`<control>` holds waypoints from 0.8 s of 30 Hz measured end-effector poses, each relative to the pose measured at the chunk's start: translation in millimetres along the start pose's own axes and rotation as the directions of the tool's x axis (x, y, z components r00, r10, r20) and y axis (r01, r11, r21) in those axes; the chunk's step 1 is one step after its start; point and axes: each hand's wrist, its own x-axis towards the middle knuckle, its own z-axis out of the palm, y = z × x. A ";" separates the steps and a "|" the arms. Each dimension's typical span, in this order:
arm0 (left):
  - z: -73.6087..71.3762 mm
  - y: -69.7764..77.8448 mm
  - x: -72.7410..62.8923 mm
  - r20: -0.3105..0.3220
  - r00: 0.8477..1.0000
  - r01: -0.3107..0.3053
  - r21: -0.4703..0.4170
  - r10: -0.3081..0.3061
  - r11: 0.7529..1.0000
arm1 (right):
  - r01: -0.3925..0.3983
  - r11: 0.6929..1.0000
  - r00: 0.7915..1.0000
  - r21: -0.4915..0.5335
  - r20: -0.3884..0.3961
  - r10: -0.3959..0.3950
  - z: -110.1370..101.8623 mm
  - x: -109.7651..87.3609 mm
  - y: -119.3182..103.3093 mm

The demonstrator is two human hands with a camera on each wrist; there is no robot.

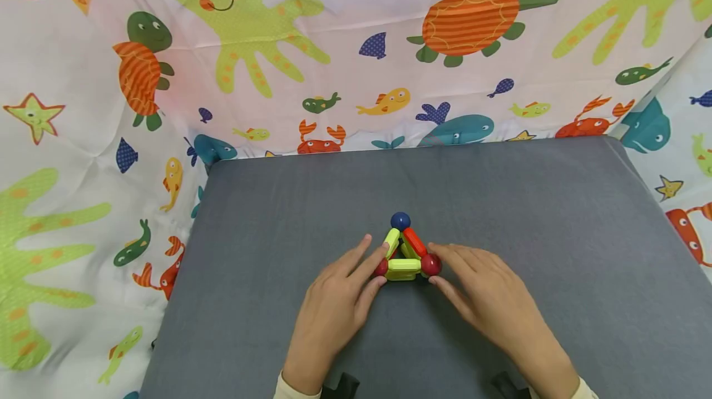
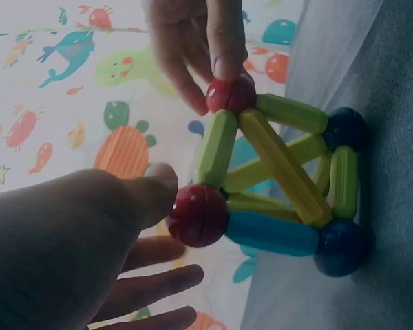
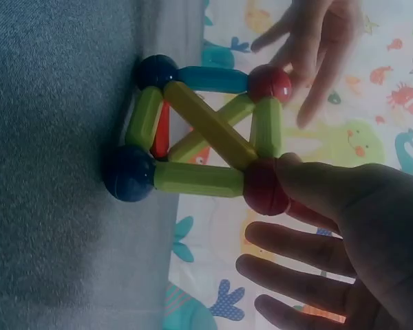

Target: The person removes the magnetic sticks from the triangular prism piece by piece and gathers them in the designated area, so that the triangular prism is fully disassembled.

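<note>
A small frame of toy building sticks and balls stands on the grey table, with two dark blue balls (image 2: 341,247) at the bottom, two red balls above them and another blue ball (image 1: 400,221) at the back. A yellow stick (image 3: 210,125) runs diagonally across the near side; a light green stick (image 1: 404,265) joins the red balls. My left hand (image 1: 336,306) pinches the left red ball (image 2: 199,215) between thumb and index finger. On the other side my right hand (image 1: 489,294) pinches the right red ball (image 3: 267,185) likewise, its other fingers extended.
The grey table (image 1: 267,214) reaches around the frame on all sides. Behind it and to the left hangs a white cloth (image 1: 356,71) printed with sea animals. Dark straps or mounts (image 1: 342,386) show near the wrists.
</note>
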 end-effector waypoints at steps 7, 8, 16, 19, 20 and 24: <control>9.7 5.7 9.6 -0.019 1.000 0.012 -0.036 -0.012 0.999 | -0.008 1.000 1.000 -0.011 -0.023 0.008 6.6 4.4 -3.1; 10.7 6.4 10.8 -0.015 1.000 0.014 -0.037 -0.014 0.999 | -0.011 1.000 1.000 -0.016 -0.023 0.011 7.6 4.9 -3.3; 16.7 11.5 15.1 -0.004 0.999 0.047 -0.064 -0.047 0.997 | 0.009 0.999 0.998 0.038 -0.058 -0.007 17.4 7.1 -5.5; 17.4 12.5 15.9 -0.006 0.999 0.052 -0.060 -0.053 0.997 | 0.026 0.997 0.996 0.071 -0.088 -0.020 19.6 7.5 -6.7; 17.7 12.4 16.2 -0.008 0.999 0.051 -0.058 -0.052 0.997 | 0.030 0.996 0.995 0.085 -0.099 -0.022 20.1 7.7 -7.0; 18.1 12.2 16.4 -0.012 0.999 0.044 -0.047 -0.045 0.998 | 0.043 0.989 0.990 0.140 -0.138 -0.024 22.8 9.5 -8.2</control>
